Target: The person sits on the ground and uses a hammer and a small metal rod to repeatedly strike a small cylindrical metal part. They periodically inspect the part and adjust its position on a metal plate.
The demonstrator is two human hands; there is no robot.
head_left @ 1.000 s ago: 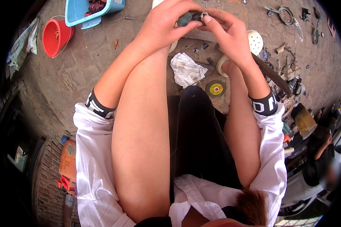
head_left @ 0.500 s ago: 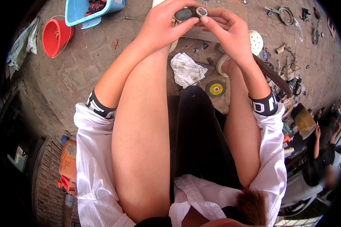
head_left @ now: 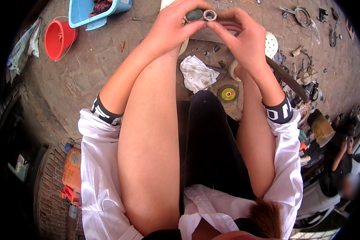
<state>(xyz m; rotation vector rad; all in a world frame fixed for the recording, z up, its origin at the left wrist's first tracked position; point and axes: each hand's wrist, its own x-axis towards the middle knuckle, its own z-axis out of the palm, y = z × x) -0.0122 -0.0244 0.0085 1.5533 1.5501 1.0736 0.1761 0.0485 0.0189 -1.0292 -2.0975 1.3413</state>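
At the top centre, my left hand [head_left: 168,30] is closed around a dark, rounded grey-green piece [head_left: 194,15] with a paler rim; its exact kind is unclear. Right beside that piece is a small metal ring [head_left: 210,15] with a dark hollow centre. My right hand [head_left: 246,36] has its thumb and forefinger at the ring, gripping it from the right. The left fingertips also reach the ring's edge. I cannot tell whether ring and dark piece are joined. A crumpled white cloth [head_left: 197,74] and a yellow-centred grinding disc [head_left: 228,94] lie on the ground below my hands.
A blue basin [head_left: 94,18] and a red bucket [head_left: 60,39] stand at upper left. Metal parts [head_left: 304,74] and a ring-shaped clamp [head_left: 302,17] lie at right. A rusty orange case [head_left: 72,166] sits lower left. Another person [head_left: 340,164] is at far right.
The metal ring has turned and shifted slightly left, showing its hollow more openly. My right fingers have moved a little with it. The other person's hands have come closer together.
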